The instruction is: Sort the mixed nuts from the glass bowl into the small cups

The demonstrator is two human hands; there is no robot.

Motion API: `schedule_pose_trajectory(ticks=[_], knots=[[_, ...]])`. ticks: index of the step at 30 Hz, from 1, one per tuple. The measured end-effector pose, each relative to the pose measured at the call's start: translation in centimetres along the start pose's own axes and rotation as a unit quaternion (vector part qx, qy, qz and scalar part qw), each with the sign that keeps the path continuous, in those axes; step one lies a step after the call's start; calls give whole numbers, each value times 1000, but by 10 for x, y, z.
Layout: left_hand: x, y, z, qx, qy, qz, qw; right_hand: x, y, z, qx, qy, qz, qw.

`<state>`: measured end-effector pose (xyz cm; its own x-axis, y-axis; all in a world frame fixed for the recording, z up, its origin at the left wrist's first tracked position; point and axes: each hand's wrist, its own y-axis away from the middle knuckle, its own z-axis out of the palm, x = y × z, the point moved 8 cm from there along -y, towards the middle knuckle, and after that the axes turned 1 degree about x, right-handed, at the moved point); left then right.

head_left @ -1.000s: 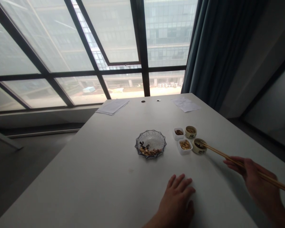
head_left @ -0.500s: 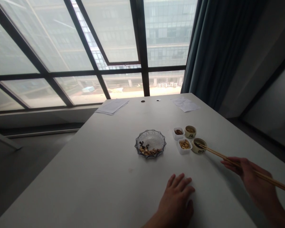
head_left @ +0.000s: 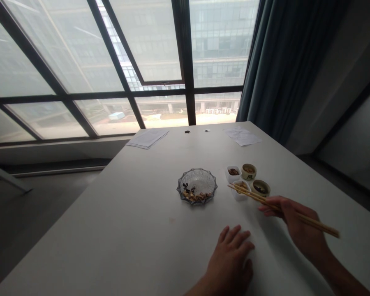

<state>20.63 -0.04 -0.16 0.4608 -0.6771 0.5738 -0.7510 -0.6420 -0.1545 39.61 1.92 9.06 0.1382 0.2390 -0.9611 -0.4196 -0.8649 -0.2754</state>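
Dark unreadable mark on round cup

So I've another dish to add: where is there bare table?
Bare: left of the glass bowl, and between it and the papers. Crowded: the four small cups under the chopsticks in the right hand.

Your white desk carries: glass dish, four small cups just right of it, paper stack far left, loose sheet far right, left hand flat.
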Motion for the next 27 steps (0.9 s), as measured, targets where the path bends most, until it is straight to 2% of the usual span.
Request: schedule_pose_trajectory(ticks=[6, 10, 16, 27], knots=[[0, 2, 1, 13, 19, 12, 1000, 6, -23, 122, -170, -56, -5, 984], [-4, 2, 6, 18, 25, 20, 999, 19, -34, 174, -235, -28, 3, 972], [-5, 3, 10, 24, 20, 31, 999, 40, -39, 202, -265, -16, 18, 964], [-4, 2, 13, 21, -3, 33, 999, 64, -44, 209, -250, -52, 71, 964]])
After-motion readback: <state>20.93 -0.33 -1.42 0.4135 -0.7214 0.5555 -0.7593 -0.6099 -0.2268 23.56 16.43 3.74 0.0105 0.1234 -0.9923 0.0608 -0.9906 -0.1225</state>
